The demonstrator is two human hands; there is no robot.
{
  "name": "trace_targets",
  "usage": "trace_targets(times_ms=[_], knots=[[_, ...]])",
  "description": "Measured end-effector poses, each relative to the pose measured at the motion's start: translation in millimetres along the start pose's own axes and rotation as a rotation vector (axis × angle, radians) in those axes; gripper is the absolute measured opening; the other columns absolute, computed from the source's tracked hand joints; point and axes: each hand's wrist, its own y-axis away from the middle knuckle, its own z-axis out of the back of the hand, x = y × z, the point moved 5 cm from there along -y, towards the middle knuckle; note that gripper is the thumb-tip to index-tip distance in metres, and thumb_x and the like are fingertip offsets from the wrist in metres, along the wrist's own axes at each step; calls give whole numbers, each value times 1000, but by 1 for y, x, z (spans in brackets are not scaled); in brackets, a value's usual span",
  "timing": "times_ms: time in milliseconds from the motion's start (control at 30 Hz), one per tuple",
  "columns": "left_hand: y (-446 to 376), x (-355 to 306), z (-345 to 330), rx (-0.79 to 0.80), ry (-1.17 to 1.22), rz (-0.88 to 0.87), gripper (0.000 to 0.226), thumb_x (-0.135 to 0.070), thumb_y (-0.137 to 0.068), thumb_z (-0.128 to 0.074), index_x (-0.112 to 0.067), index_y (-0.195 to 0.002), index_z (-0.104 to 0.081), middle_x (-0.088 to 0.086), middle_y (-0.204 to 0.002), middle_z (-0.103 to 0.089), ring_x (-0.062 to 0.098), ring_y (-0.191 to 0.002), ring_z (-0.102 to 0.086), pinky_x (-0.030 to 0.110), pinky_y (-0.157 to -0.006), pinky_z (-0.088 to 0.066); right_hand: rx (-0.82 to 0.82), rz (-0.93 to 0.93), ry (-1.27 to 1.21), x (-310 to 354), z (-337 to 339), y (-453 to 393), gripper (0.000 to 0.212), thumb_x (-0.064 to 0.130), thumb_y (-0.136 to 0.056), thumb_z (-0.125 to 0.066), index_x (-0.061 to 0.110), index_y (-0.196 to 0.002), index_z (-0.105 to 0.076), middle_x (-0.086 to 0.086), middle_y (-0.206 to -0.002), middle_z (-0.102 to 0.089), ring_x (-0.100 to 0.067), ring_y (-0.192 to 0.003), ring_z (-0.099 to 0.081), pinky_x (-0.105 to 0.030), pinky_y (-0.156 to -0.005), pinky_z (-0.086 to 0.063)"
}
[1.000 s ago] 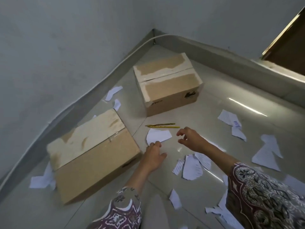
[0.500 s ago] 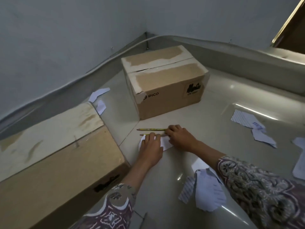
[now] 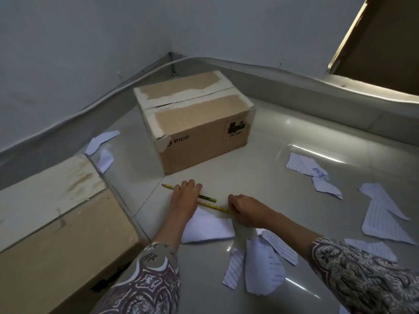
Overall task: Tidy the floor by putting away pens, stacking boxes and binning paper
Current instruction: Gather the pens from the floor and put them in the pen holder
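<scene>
Ok so going left to right from the headcam. At about 8 o'clock there's the near cardboard box (image 3: 61, 227), closed, sitting against the wall. Up at 12 o'clock is the second box (image 3: 195, 123), the PICO one, well apart from the first, so no stacking done yet.

My left hand (image 3: 184, 196) is at center. Half a second ago it was flat on the white paper scrap (image 3: 207, 227); now it's slid forward, and its fingers lie pressed together on top of the green pencil (image 3: 188, 193), pinning it to the floor rather than gripping it, I'd say. The scrap sits just behind the wrist, around 6 o'clock of the hand.

Right of that, the yellow pencil (image 3: 216, 207) lies just beside the green one. My right hand (image 3: 248, 210) has pulled back to its right end, fingers curled over the tip. Looks like a pinch, but I can't quite tell if it's closed yet.

So both hands went from reaching to actually being on the pens, which I read as the pens step starting. Torn paper pieces (image 3: 383, 220) are still all over 3 to 5 o'clock, none binned.
</scene>
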Motion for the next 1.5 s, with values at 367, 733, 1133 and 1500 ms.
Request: trace_targets(times_ms=[367,733,1133,1500], knots=[[9,1,-3,-113,-57,70,50,9,-82,-35,-9,-129,-34,11,-120,-52,30,-110,-49,34,-89,-35,41,-169,-97,-23,1,22,15,14,-81,-55,11,-80,-41,-18,-97,-56,-20,-74,-41,-27,-62,-30],[57,-45,61,-87,463,48,32,13,-86,-35,-4,-108,-50,14,-103,-58,30,-91,-56,35,-70,-42,-209,-298,-484,-28,70,64,9,-1,-81,-59,6,-85,-55,-14,-79,-58,-26,-72,-52,-31,-63,-40],[105,-117,266,-55,957,119,8,1,-91,-52,-5,-86,-55,10,-79,-64,26,-77,-63,33,-71,-53,-361,-565,-699,-61,228,263,8,3,-85,-62,6,-78,-65,-11,-69,-61,-15,-65,-52,-17,-56,-35],[163,-255,480,44,936,-78,7,-3,-85,-63,-5,-86,-69,1,-82,-65,11,-79,-60,5,-64,-43,-729,-786,-858,-45,408,477,6,5,-82,-67,0,-82,-69,-22,-77,-56,-22,-67,-49,-27,-61,-40]])
